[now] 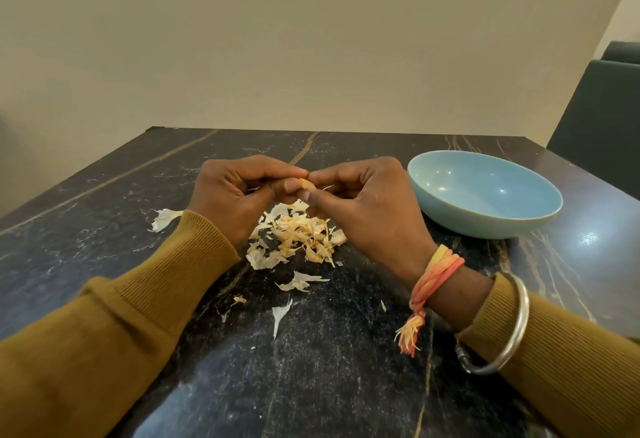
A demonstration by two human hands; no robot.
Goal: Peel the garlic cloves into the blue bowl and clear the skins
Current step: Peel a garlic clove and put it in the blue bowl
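Head view: both hands (pixel 306 192) pinch one garlic clove (pixel 305 183) together above skins (pixel 298 235), blue bowl (pixel 485 195) right.

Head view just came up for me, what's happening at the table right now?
A person is peeling a garlic clove, pinched between the left hand and right hand above a pile of skins on the dark table. More skin scraps lie scattered nearer the person. The blue bowl, beside the right hand, looks empty.
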